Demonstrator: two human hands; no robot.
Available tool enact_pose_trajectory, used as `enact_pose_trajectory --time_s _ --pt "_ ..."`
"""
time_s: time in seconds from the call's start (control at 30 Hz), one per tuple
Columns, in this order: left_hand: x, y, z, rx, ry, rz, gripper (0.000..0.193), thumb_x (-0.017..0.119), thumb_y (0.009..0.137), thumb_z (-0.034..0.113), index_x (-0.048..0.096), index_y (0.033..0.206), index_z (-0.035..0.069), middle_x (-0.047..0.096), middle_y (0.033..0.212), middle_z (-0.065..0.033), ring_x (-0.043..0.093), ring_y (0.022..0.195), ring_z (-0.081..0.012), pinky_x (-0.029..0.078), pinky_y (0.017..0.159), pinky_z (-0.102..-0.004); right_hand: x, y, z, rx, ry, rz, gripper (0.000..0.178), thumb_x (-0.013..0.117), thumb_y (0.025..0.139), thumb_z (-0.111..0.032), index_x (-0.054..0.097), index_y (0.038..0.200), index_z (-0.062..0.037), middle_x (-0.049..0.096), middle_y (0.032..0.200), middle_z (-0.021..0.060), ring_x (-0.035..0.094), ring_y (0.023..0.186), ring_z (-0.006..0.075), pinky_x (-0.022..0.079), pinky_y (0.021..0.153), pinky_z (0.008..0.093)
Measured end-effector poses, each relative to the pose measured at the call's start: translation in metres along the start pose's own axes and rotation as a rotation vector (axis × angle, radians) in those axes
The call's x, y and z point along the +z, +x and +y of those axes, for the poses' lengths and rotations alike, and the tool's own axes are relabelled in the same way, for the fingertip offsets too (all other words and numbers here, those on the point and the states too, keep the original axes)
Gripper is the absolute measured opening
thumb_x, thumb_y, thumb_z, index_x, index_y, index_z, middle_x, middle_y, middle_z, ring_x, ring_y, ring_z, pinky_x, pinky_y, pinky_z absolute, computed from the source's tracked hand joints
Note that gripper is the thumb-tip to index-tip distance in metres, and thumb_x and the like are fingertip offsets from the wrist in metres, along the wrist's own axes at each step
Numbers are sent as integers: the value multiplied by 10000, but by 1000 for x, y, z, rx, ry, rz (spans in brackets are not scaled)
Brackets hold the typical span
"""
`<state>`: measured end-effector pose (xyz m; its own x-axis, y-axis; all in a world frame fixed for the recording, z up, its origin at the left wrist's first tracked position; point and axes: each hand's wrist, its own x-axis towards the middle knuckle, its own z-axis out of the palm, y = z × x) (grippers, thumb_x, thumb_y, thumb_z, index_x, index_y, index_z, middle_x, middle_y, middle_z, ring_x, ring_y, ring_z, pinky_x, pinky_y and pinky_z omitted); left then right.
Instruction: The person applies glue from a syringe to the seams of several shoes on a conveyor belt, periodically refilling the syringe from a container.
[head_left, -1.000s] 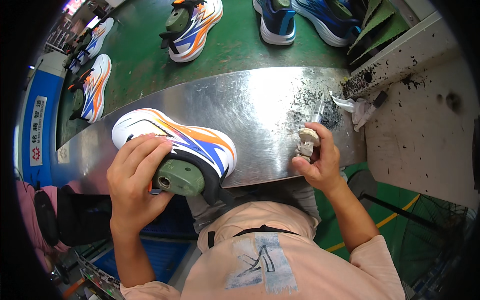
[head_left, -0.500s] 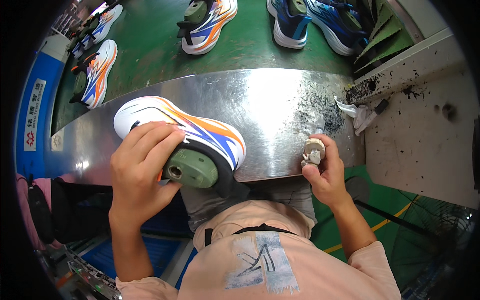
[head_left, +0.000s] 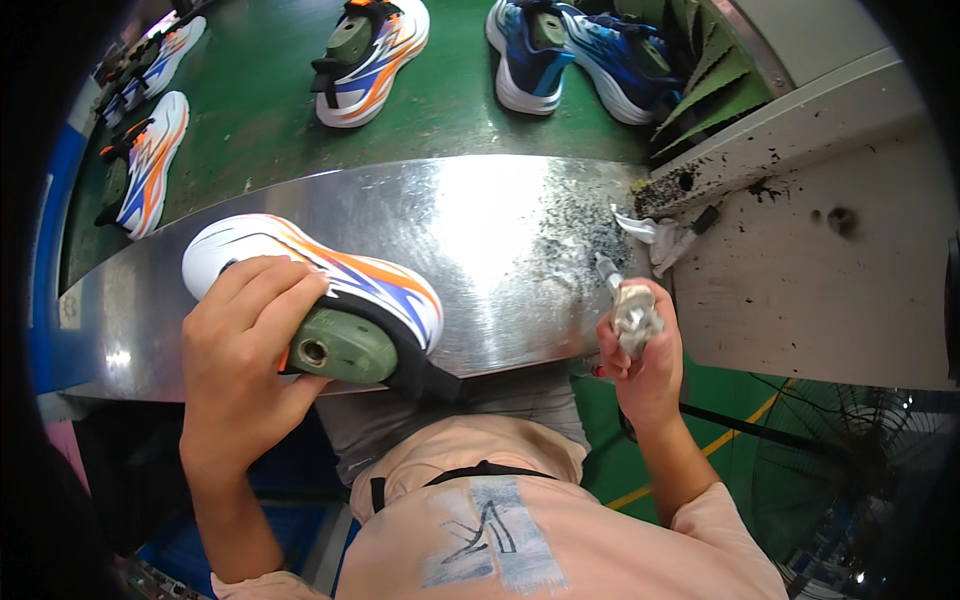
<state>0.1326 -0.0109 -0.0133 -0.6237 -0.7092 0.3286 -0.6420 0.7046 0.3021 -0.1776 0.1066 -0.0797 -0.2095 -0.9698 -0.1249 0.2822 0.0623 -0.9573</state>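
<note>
Black-specked metal bench (head_left: 480, 300) (grime (head_left: 585, 230)!): sliding could smudge our white-orange-blue sneaker (head_left: 385, 285); left hand (head_left: 245, 345) grips it, right hand (head_left: 650, 375) a pale lump (head_left: 637, 325).

No readable wording, dark letter-like strokes (head_left: 490, 522) on 2 bluish patches (head_left: 528, 562), peach shirt (head_left: 630, 550)

White glare washes out the middle of the metal worktop (head_left: 485, 230) — light apparently from overhead — while the lower corners sink into gloom. Slight blur softens the pale lump (head_left: 637, 322) in the right hand (head_left: 655, 378); fisheye distortion bows straight edges within a black rim.
</note>
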Motion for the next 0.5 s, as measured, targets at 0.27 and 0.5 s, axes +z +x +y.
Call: enact_pose_trajectory --time_s 0.27,0.5 --pt "-10 -9 -5 -12 21 10 554 788 474 41 633 1004 5 639 1008 -128 599 978 -325 489 840 -403 -6 16 -13 163 330 176 584 353 926 -637 484 1210 -143 459 772 -6 282 568 60 235 460 186" --pt "3 31 18 56 4 7 510 746 504 97 625 986 -17 627 964 -173 586 924 -374 467 819 -447 -50 7 -16 -87 193 152 369 445 964 -437 487 1154 -123 508 818 2 391 598 41 310 485 166"
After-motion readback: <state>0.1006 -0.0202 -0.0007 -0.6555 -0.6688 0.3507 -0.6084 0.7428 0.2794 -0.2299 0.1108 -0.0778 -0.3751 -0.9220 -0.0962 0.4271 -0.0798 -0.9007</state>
